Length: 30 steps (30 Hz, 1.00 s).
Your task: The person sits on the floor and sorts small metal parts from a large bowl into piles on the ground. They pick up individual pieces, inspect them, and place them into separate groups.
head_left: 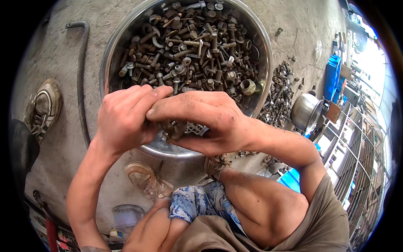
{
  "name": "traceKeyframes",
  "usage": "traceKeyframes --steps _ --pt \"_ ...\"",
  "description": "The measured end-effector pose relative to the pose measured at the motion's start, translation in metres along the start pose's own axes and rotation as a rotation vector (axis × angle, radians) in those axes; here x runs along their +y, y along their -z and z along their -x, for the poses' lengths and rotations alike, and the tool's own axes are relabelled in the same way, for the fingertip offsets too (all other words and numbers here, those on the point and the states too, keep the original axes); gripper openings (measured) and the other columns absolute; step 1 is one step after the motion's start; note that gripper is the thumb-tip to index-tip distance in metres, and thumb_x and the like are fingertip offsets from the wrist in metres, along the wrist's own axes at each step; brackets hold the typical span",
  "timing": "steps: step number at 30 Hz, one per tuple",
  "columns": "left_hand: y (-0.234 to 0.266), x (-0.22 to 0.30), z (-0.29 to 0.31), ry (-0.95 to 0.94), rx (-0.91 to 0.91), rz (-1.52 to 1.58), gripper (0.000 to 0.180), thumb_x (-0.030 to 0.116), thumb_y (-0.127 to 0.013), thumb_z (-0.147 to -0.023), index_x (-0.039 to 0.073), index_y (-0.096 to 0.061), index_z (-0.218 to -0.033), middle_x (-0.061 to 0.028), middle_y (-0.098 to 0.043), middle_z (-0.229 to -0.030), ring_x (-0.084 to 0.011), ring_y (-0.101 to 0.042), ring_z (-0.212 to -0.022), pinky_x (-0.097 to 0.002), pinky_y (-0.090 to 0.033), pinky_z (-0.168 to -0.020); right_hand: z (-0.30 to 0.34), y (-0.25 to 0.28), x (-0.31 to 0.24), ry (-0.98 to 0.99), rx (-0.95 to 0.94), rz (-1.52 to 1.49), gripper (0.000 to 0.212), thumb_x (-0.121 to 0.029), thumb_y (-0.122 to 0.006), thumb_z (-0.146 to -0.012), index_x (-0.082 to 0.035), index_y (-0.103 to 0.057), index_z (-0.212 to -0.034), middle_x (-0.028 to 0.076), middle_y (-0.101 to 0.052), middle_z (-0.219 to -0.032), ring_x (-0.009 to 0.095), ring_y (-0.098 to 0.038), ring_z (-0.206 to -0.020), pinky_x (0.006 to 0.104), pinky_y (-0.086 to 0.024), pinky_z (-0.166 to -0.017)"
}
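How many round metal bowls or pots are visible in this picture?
2. The large metal basin, full of bolts and nuts, lies on the floor just beyond both hands. A smaller, tipped metal pot stands to its right near the shelves. Clutter there may hide others.

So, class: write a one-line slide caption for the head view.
Both hands grip a rusty bolt over a bowl of bolts.

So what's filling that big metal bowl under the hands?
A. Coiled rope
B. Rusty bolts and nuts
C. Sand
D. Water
B: the bowl is heaped with dark, rusty bolts and nuts, and both hands, left and right, grip a small piece of such hardware over its near rim.
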<state>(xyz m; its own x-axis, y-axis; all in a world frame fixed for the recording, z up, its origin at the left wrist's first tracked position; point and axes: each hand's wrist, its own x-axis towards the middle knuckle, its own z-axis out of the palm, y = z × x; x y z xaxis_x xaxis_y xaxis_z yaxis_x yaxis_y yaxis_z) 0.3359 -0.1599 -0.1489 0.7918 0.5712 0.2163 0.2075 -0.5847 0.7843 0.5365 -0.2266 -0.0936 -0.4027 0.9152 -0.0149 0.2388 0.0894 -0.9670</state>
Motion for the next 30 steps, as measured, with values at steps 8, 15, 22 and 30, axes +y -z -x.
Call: traceKeyframes --steps 8,15,22,30 --pt "0.002 0.002 0.005 -0.016 0.022 0.085 0.061 0.004 -0.074 -0.061 0.007 -0.061 -0.120 -0.0078 -0.067 -0.087 -0.0242 -0.067 -0.072 -0.0330 -0.055 -0.064 0.010 -0.009 -0.004 -0.063 0.188 0.034 0.053 -0.012 -0.082 -0.075 0.001 -0.060 -0.121 0.013 -0.068 -0.112 0.020 -0.068 -0.099 0.0323 -0.056 -0.084" --pt "0.003 0.015 0.002 0.067 -0.035 0.020 0.057 0.013 -0.081 -0.067 0.011 -0.061 -0.121 -0.0080 -0.066 -0.084 -0.0233 -0.066 -0.070 -0.0340 -0.053 -0.061 0.030 -0.017 -0.007 -0.552 0.261 -0.322 0.034 -0.023 -0.070 -0.088 0.002 -0.064 -0.111 0.018 -0.071 -0.094 0.019 -0.070 -0.087 0.0334 -0.053 -0.075" --pt "0.003 0.017 0.001 0.002 -0.126 -0.179 0.037 0.018 -0.077 -0.074 0.011 -0.066 -0.109 -0.0062 -0.066 -0.086 -0.0272 -0.066 -0.076 -0.0362 -0.054 -0.064 0.042 -0.016 -0.012 -0.523 0.193 -0.044 0.043 -0.023 -0.072 -0.088 0.003 -0.056 -0.119 0.015 -0.067 -0.106 0.017 -0.065 -0.098 0.0299 -0.053 -0.086" --pt "-0.006 0.021 0.001 0.055 -0.060 -0.253 0.021 0.016 -0.070 -0.084 0.010 -0.067 -0.104 -0.0067 -0.066 -0.086 -0.0287 -0.067 -0.077 -0.0378 -0.053 -0.065 0.066 -0.013 -0.007 -0.631 0.131 -0.073 0.039 -0.025 -0.068 -0.088 -0.003 -0.059 -0.119 0.009 -0.067 -0.090 0.013 -0.061 -0.075 0.0300 -0.051 -0.071"
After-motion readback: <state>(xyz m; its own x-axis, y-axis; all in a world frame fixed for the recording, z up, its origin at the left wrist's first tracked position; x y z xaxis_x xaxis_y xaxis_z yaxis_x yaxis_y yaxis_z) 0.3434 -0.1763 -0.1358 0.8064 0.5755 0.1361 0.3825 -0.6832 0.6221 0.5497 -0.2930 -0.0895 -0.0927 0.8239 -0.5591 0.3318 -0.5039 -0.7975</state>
